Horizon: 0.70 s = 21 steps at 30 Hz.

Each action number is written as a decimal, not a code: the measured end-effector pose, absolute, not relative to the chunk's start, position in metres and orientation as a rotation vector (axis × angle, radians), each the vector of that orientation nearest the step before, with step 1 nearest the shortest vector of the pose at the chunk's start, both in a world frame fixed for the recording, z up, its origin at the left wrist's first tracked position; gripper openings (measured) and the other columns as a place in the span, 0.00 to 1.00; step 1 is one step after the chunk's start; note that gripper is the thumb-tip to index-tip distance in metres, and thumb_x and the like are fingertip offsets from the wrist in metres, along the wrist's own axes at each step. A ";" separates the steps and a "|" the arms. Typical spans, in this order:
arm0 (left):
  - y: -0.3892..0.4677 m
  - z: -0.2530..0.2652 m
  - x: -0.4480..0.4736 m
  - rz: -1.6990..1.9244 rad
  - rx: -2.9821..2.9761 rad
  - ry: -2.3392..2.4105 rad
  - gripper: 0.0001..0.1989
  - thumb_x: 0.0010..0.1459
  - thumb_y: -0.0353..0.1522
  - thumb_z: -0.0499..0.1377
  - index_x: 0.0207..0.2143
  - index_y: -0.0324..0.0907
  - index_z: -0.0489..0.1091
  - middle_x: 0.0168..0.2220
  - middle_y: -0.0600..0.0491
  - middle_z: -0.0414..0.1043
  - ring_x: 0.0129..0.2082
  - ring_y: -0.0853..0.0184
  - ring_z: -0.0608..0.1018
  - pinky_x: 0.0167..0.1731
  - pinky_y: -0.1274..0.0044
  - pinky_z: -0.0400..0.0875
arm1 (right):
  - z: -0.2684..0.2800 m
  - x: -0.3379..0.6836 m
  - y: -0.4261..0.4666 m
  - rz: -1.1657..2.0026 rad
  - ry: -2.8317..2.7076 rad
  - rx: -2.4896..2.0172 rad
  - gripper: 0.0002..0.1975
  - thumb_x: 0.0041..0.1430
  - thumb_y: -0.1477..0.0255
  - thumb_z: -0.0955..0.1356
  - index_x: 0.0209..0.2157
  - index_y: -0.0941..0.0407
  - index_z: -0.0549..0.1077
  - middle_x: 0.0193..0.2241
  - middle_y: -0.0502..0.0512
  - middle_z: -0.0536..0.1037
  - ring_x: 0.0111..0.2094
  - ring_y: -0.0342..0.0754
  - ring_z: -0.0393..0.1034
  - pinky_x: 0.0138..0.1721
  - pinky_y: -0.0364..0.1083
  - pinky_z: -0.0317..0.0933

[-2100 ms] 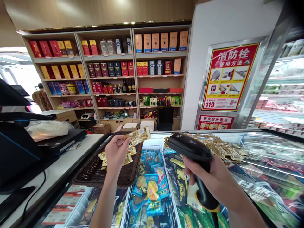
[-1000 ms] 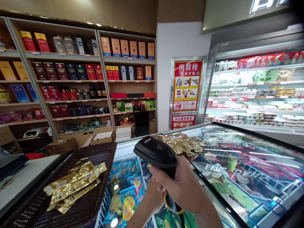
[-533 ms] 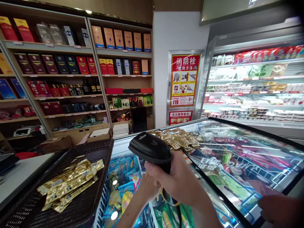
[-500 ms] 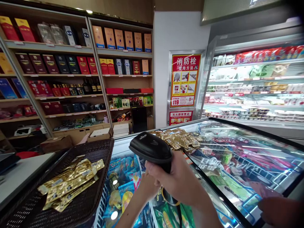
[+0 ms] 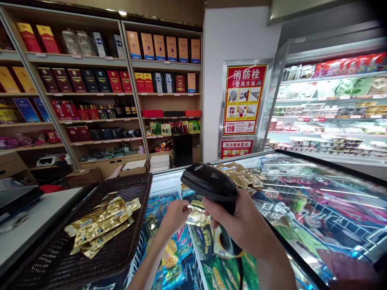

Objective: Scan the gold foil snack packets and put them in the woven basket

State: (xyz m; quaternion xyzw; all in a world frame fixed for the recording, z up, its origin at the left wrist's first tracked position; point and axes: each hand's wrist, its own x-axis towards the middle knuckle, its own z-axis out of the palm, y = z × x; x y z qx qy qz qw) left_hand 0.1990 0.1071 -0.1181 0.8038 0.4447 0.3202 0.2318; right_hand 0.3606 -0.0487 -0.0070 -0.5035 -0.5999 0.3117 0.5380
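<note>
A black handheld barcode scanner (image 5: 208, 183) is in the grip of my right hand (image 5: 246, 221), its head tilted toward the left and its cord hanging below. Just under the scanner head, my left hand (image 5: 177, 215) pinches a gold foil packet (image 5: 198, 215) by its end. Several similar gold packets (image 5: 102, 225) lie in a dark brown woven basket (image 5: 57, 262) on the left. Behind the scanner, a pile of gold packets (image 5: 242, 175) rests on the freezer's glass top.
Below my hands, the chest freezer (image 5: 165, 174) holds blue and green bags in wire baskets. A white counter (image 5: 45, 213) stands at left. Shelves of boxes (image 5: 99, 82) line the back wall, with a lit refrigerated display (image 5: 332, 108) at right. A blurred hand (image 5: 350, 270) shows at lower right.
My left hand has moved left, out from behind the scanner, and the gold packet it pinches now shows. The view has shifted so the surroundings sit further right.
</note>
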 end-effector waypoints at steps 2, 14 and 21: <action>0.109 -0.096 0.177 0.878 2.242 1.283 0.15 0.58 0.38 0.59 0.20 0.44 0.71 0.22 0.51 0.75 0.25 0.61 0.75 0.29 0.75 0.59 | -0.008 0.366 -0.049 0.739 -1.374 -1.211 0.23 0.65 0.51 0.71 0.38 0.58 0.81 0.28 0.56 0.80 0.25 0.49 0.73 0.29 0.47 0.67; 0.096 -0.035 0.074 1.799 1.411 1.268 0.22 0.43 0.47 0.74 0.34 0.40 0.84 0.33 0.48 0.83 0.33 0.60 0.80 0.34 0.75 0.71 | -0.021 0.377 -0.042 0.749 -1.252 -1.211 0.27 0.59 0.44 0.75 0.34 0.57 0.80 0.27 0.58 0.82 0.24 0.49 0.74 0.28 0.47 0.69; 0.085 -0.022 0.066 1.901 1.239 1.169 0.24 0.37 0.46 0.78 0.31 0.37 0.83 0.29 0.48 0.80 0.28 0.64 0.77 0.30 0.76 0.70 | -0.025 0.385 -0.040 0.838 -1.253 -1.143 0.25 0.58 0.46 0.76 0.32 0.57 0.79 0.25 0.55 0.81 0.20 0.45 0.72 0.24 0.43 0.67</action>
